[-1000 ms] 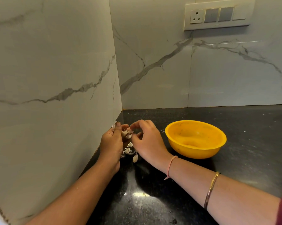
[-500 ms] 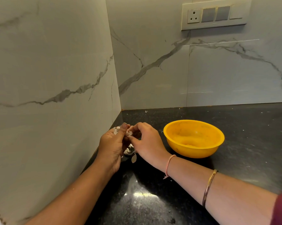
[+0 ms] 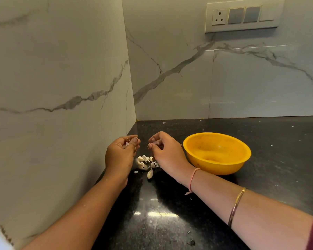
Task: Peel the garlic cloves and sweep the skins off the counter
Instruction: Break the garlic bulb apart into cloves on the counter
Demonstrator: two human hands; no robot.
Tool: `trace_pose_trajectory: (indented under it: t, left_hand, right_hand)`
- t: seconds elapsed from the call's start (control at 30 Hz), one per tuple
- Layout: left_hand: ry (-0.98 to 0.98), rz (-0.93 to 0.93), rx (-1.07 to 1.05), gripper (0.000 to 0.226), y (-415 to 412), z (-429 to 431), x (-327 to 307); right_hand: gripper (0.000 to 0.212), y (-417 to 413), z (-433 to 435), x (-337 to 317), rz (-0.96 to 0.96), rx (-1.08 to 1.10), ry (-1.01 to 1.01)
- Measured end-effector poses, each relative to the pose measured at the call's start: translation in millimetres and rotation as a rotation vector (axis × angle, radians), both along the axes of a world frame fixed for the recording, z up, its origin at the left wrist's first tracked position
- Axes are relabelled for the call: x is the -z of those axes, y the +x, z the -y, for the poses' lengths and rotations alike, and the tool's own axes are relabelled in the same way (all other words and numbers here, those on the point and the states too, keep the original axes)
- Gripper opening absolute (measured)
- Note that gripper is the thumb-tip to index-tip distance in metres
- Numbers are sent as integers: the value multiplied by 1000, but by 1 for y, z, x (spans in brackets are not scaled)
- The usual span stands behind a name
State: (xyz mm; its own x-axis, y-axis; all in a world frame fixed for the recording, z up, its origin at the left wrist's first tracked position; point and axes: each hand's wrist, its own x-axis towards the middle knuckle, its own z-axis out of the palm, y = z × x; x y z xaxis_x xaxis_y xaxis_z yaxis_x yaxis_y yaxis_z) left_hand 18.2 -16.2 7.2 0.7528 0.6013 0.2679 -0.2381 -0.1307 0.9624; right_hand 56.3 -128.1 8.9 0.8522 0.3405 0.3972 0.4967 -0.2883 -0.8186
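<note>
left of the yellow bowl (image 3: 215,168), a loose garlic clove (image 3: 150,173) is lying on the black counter (image 3: 170,213), its long axis running near to far. just behind it, the pile of cloves and skins (image 3: 143,162) is sitting. above that, the left hand (image 3: 120,156) is pinching a skin scrap (image 3: 127,143), and the right hand (image 3: 165,152), nearer the bowl, is pinching a pale piece (image 3: 155,141).

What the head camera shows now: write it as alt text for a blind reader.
A person's left hand and right hand each pinch a small garlic bit near a little pile of garlic cloves and skins on a black counter in a marble-walled corner. A yellow bowl stands right of the right hand.
</note>
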Motion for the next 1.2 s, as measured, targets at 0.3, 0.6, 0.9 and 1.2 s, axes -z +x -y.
trace_pose_trajectory:
  t: [0.3,0.6,0.9,1.2]
  left_hand:
    - [90,-132,-5,14,5,-7,4]
    - [178,-164,6,28,3,-9,2]
    - [143,-108,-42,35,0,-6,-3]
    - [225,-98,-25,18,-1,-10,-3]
  right_hand:
    - [16,0,3,-9,-43,-26,3]
    - [27,-1,5,-27,-38,-22,-197]
    - [47,1,16,-43,19,-83,-421]
    - [47,-10,17,-53,60,-149,-657]
